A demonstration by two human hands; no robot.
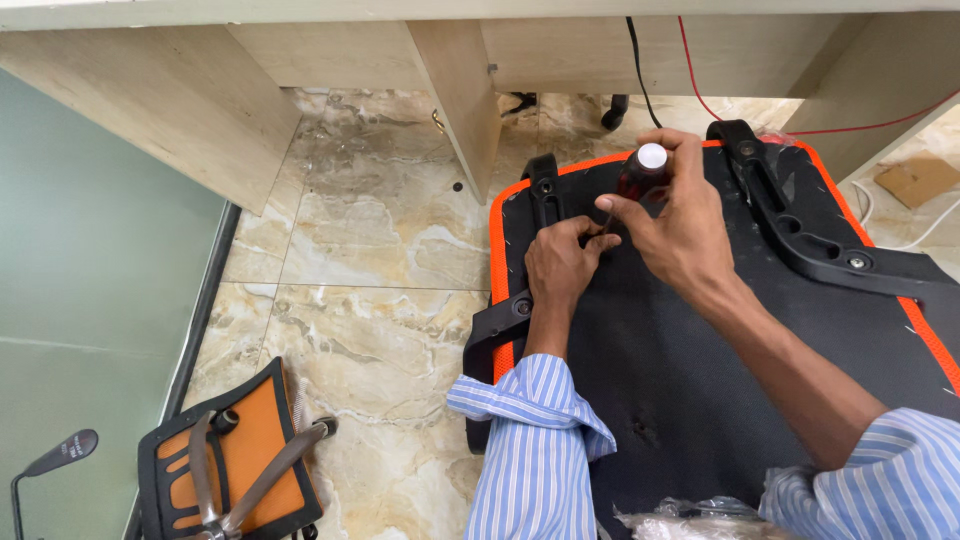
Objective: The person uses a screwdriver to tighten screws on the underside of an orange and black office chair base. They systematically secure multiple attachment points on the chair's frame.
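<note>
My right hand (680,215) grips a dark red screwdriver (640,172) upright over the black chair seat (690,370), its underside up with orange trim. My left hand (558,265) pinches at the tip, touching the right. Left of the seat lies marble-tiled floor (370,260); beyond it, a pale wooden desk (200,90).

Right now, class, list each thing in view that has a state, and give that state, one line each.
Screwdriver: upright, gripped by the right hand.
Left hand: fingers pinched at the screwdriver's shaft.
Chair seat: upside down, underside showing.
Armrest bracket: lying on the seat's underside.
Chair backrest: lying on the floor, detached.
</note>
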